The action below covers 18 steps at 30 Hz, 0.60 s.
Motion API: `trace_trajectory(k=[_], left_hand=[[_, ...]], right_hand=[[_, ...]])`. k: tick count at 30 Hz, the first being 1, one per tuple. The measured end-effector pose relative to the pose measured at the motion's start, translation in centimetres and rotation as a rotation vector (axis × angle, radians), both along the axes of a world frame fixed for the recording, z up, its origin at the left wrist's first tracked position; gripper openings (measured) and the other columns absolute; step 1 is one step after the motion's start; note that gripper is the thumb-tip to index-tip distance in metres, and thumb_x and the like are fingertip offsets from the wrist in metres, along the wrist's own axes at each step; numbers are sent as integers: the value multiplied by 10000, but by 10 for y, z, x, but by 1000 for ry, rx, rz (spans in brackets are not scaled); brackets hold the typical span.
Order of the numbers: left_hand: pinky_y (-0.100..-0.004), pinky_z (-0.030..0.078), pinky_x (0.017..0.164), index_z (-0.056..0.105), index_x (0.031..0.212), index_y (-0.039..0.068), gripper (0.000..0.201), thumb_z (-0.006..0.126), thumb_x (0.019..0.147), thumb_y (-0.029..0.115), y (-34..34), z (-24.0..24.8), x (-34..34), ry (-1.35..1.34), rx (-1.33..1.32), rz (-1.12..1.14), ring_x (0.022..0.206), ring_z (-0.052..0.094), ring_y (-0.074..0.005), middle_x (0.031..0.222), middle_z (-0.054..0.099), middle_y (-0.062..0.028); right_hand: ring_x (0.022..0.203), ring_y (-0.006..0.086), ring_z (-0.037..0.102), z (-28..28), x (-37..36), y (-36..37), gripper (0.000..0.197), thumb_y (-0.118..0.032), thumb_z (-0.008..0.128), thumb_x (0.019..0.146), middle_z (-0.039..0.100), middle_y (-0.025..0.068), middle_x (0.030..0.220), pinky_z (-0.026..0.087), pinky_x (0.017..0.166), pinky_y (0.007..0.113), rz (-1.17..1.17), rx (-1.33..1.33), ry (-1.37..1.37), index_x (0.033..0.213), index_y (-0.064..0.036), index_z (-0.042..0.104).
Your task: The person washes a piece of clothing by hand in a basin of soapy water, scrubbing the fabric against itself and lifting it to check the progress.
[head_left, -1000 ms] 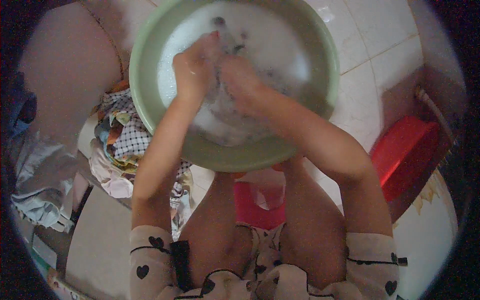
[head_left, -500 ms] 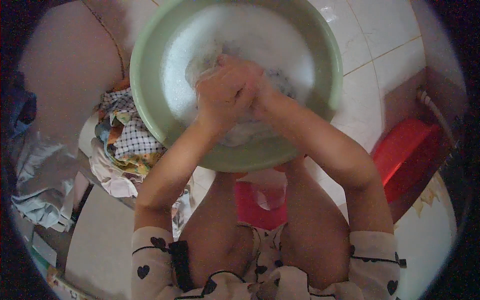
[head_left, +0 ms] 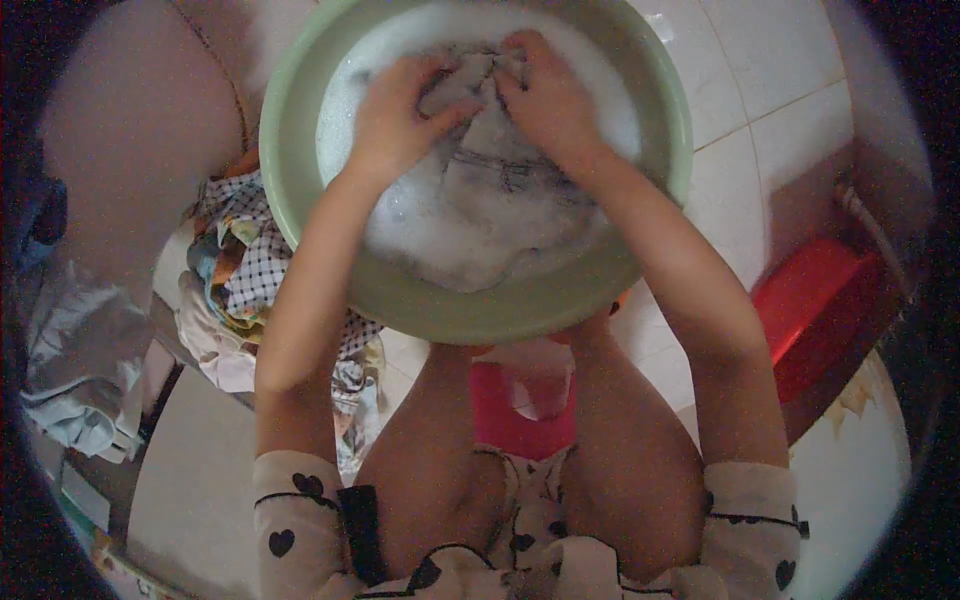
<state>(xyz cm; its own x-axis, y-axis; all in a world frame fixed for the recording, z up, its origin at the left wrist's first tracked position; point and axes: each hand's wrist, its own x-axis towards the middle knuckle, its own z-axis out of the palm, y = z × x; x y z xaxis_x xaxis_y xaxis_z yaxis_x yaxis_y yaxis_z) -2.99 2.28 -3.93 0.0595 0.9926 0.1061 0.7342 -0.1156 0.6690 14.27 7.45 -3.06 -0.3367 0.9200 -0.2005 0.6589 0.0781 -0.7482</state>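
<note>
A wet, pale garment with thin dark lines lies spread in the soapy water of a green basin. My left hand is at the garment's far left part, its thumb and fingers curved around a bunch of the cloth. Across from it, my right hand pinches the cloth near the middle with bent fingers. Part of the garment is under foam, so its full shape is hidden.
A heap of clothes, some checked, lies left of the basin. Farther left is a grey cloth. On the right stands a red plastic container beside a hose. A pink thing shows between my legs.
My hands were pressed together over the bunched cloth. Now they have moved apart and farther away, and the garment is opened out on the water.
</note>
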Motion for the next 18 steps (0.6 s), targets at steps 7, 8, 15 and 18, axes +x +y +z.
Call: trace_trajectory(k=[7, 8, 15, 18], left_hand=[[-396, 437, 801, 525, 1081, 19, 407, 573, 760, 265, 6, -18, -3, 205, -829, 378, 933, 555, -341, 1018, 578, -191], [-396, 437, 801, 525, 1081, 19, 407, 573, 760, 265, 5, -17, -3, 205, -826, 378, 933, 555, -341, 1018, 578, -191], [-350, 478, 691, 609, 942, 70, 203, 553, 754, 124, -37, 22, 53, -371, -150, 291, 788, 606, -247, 913, 619, -141], [-321, 483, 633, 625, 942, 77, 176, 521, 811, 134, -25, 49, 25, 265, -23, -32, 700, 616, -198, 846, 636, -125]], right_hand=[[825, 336, 561, -68, 2, 0, 262, -173, 493, 796, 582, 190, 888, 455, 735, 409, 331, -32, -299, 1005, -15, 509], [832, 341, 551, -73, 0, 2, 257, -184, 494, 791, 580, 184, 887, 450, 739, 417, 478, 114, -318, 987, -20, 519], [963, 285, 492, -58, -18, -12, 263, -243, 486, 795, 555, 121, 962, 399, 812, 405, 280, -76, 315, 968, -52, 539], [973, 232, 475, -11, -16, -30, 266, -281, 478, 813, 546, 93, 978, 390, 815, 390, 540, 275, 287, 937, -55, 542]])
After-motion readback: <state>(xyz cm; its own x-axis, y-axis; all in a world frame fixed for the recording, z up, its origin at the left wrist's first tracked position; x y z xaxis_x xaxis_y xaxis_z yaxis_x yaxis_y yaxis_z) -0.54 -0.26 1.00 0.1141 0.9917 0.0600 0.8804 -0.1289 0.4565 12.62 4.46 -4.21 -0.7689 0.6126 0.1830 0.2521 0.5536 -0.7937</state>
